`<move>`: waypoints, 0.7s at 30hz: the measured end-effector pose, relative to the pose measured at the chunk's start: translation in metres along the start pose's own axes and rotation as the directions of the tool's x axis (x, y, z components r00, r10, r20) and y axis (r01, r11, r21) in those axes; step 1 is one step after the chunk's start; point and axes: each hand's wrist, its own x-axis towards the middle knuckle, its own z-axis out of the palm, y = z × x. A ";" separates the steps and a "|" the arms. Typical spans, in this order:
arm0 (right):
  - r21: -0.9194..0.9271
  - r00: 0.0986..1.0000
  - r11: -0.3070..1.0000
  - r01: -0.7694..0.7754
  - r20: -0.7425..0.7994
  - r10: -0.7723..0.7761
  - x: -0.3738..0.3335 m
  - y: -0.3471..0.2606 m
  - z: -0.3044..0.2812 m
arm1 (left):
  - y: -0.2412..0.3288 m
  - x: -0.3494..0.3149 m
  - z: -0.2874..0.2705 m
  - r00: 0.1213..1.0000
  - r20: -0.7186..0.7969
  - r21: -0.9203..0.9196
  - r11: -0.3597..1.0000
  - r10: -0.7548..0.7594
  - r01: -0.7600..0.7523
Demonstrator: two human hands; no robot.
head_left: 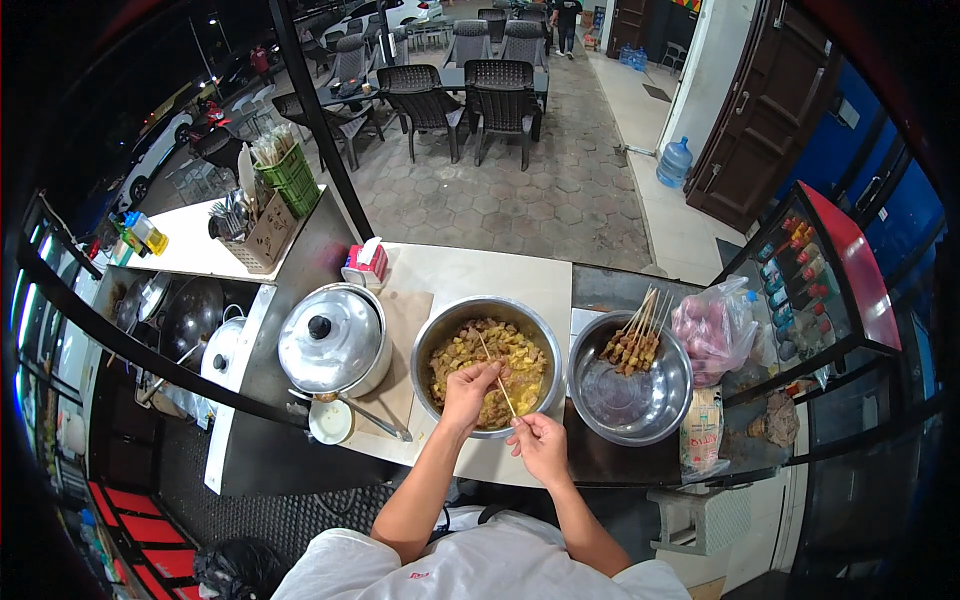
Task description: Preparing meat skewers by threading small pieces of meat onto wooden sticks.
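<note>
Over a large steel bowl (pixel 418 375) of yellow marinated meat pieces (pixel 525 350), both my hands hold one thin wooden skewer (pixel 508 396). My left hand (pixel 470 392) is closed round its upper part; whether a meat piece is between those fingers cannot be made out. Lower down, near the bowl's front rim, my right hand (pixel 541 446) pinches the skewer's near end. A second steel bowl (pixel 622 408) stands close on the right. Several filled meat skewers (pixel 632 350) lie together at its far side, their bare sticks pointing up and away.
Left of the meat bowl stands a lidded pot (pixel 335 345), with a small white bowl (pixel 330 422) and a metal utensil in front. A tissue pack (pixel 366 264) sits behind. Plastic bags (pixel 715 335) and a glass display case (pixel 800 270) bound the right side. A dark post rises at the left.
</note>
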 end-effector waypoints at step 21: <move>-0.136 0.996 0.990 -0.039 0.069 0.049 0.003 0.005 -0.007 | -0.020 0.004 -0.001 0.998 -0.018 0.095 0.993 -0.064 0.066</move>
